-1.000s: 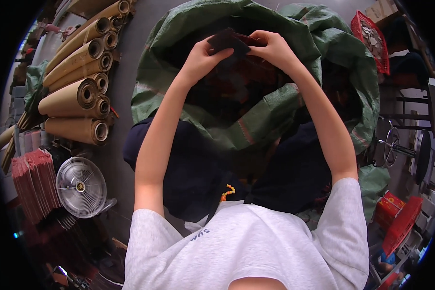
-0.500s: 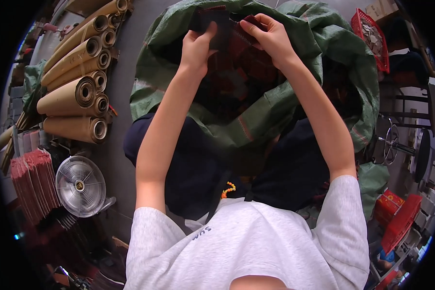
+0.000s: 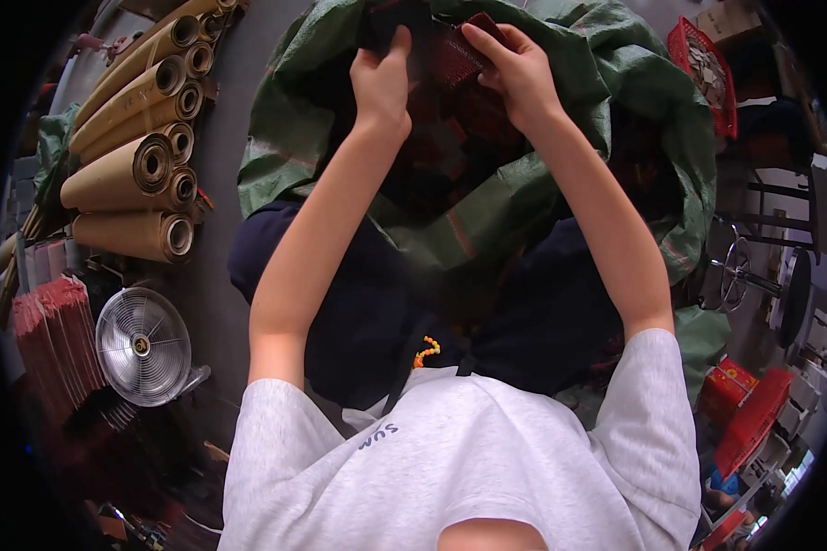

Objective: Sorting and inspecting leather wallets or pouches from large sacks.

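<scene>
Big green woven sack (image 3: 560, 174) lies open across the person's lap, dark red pieces inside. Brown paper rolls (image 3: 133, 174) stacked at left on the floor, small metal fan (image 3: 142, 346) just below them, red basket (image 3: 708, 73) upper right. Left hand (image 3: 381, 87) and right hand (image 3: 515, 69) both pinch a dark red flat piece (image 3: 446, 57) over the sack's mouth, fingers closed on its edges.

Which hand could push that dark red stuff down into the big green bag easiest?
Probably the right hand: its fingers already lie on the dark red piece over the green bag opening. The left hand grips a darker piece beside it.
</scene>
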A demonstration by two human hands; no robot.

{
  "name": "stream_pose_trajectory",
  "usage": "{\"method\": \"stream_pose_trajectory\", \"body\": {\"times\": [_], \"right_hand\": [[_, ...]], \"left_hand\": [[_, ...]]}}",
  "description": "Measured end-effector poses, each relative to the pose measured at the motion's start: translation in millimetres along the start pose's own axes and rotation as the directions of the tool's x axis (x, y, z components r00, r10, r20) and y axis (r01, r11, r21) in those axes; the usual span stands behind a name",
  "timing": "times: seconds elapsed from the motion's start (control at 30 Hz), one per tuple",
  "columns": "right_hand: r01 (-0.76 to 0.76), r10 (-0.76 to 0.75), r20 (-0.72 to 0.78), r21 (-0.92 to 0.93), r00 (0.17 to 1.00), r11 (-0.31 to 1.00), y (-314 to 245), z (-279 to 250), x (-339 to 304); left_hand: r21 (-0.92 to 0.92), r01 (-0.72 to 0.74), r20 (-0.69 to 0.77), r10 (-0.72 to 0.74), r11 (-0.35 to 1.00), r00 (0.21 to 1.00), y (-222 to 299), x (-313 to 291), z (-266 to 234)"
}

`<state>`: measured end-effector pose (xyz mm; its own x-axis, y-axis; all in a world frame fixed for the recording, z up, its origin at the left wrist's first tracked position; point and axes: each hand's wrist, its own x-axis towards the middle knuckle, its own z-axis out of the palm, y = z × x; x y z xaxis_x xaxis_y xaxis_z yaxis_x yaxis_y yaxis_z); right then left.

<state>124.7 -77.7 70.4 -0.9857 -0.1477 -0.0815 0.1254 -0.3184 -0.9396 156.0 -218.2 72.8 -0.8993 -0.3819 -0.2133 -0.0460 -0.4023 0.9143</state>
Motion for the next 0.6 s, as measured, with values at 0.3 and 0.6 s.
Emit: {"method": "stream_pose_trajectory", "body": {"times": [0.3, 0.6], "right_hand": [[-0.240, 0.281, 0.223, -0.192, 0.934, 0.951, 22.1, -0.4, -20.9], [0.082, 0.167, 0.382, -0.558, 0.909, 0.826, 0.5, -13.7, -21.0]], "left_hand": [[0.082, -0.004, 0.145, -0.007, 0.997, 0.989, -12.2, -17.2, -18.3], [0.514, -0.346, 0.475, 0.075, 0.785, 0.877, 14.3, -18.2, -33.4]]}}
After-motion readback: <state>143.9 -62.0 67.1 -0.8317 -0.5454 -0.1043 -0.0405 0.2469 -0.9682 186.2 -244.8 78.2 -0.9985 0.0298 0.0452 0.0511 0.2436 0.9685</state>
